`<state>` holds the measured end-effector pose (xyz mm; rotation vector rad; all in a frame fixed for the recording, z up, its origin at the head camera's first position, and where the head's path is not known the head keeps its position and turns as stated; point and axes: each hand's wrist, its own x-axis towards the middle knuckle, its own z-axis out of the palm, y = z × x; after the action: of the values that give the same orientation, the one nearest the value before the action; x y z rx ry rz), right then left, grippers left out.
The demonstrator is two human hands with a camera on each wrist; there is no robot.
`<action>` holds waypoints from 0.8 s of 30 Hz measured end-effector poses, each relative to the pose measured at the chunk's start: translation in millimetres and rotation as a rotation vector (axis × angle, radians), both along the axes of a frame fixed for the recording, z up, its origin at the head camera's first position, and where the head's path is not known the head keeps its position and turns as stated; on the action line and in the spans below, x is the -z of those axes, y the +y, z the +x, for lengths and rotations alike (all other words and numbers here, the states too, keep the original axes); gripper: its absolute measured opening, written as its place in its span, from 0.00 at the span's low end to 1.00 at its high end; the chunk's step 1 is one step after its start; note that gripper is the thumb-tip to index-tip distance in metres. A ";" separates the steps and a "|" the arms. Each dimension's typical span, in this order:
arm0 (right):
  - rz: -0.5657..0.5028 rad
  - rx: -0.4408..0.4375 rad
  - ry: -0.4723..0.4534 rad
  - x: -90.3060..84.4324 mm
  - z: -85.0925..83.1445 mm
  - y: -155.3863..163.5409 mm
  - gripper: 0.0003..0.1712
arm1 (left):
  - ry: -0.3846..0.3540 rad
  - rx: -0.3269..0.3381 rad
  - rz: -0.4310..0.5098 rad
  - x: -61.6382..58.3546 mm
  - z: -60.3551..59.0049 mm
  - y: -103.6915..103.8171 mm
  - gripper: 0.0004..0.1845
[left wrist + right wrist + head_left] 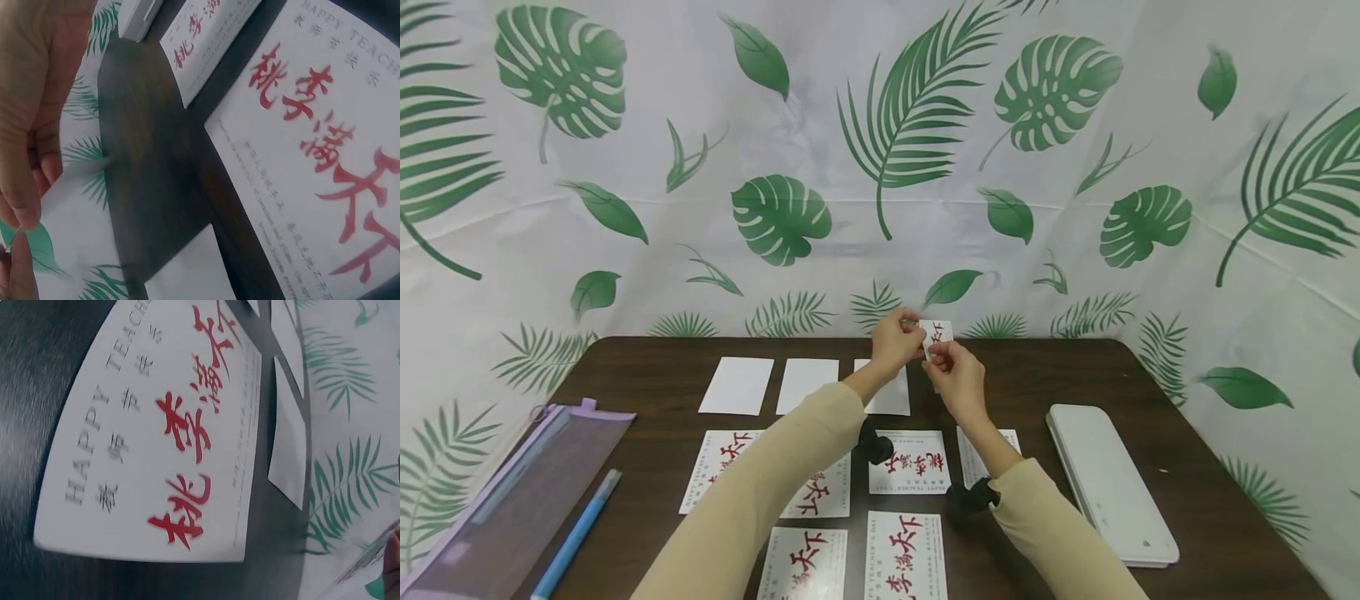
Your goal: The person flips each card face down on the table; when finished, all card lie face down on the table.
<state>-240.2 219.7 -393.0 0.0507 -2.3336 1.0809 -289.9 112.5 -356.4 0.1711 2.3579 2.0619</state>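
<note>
Red-lettered card (pixel 937 336) is pinched between left hand (pixel 893 340) and right hand (pixel 957 379).

Quick count from the head view. Printed cards with red calligraphy lying on the table (pixel 1075 367): six. That's one at the left (pixel 718 467), one half under the left sleeve (pixel 820 496), one in the middle (pixel 910 462), one mostly hidden behind the right forearm (pixel 985 454), plus two along the bottom edge (pixel 805 567) (pixel 906 554). A seventh small card (pixel 937 335) is held up between the hands, so seven total. Blank white cards in the row above them: three (pixel 737 385) (pixel 807 383) (pixel 891 398). One white laminator (pixel 1108 479) at the right. One purple pouch (pixel 512 500) at the lower left, and one blue pen (pixel 576 533) beside it. Two hands, left hand (pixel 892 340) and right hand (pixel 957 379).
</note>
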 end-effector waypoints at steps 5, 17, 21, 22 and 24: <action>0.078 0.031 0.143 -3.9 -0.5 5.0 0.06 | 0.167 -0.016 -0.054 -7.1 2.3 4.7 0.13; -0.215 0.207 -0.014 -13.3 -2.2 27.5 0.06 | 0.189 -0.091 -0.042 1.2 1.2 0.1 0.16; -0.409 0.174 -0.114 -9.6 -2.0 36.6 0.08 | 0.080 -0.098 -0.085 21.3 4.1 -7.7 0.20; -0.450 0.161 -0.139 -8.6 -2.0 38.8 0.08 | 0.056 -0.092 -0.104 25.8 6.0 -8.8 0.21; -0.525 0.137 -0.189 -7.0 -1.6 42.4 0.10 | 0.017 -0.069 -0.130 34.1 9.7 -9.8 0.22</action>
<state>-241.8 262.1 -385.9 -0.4179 -2.0958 1.6455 -280.2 102.7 -390.5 0.1089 2.5324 1.9336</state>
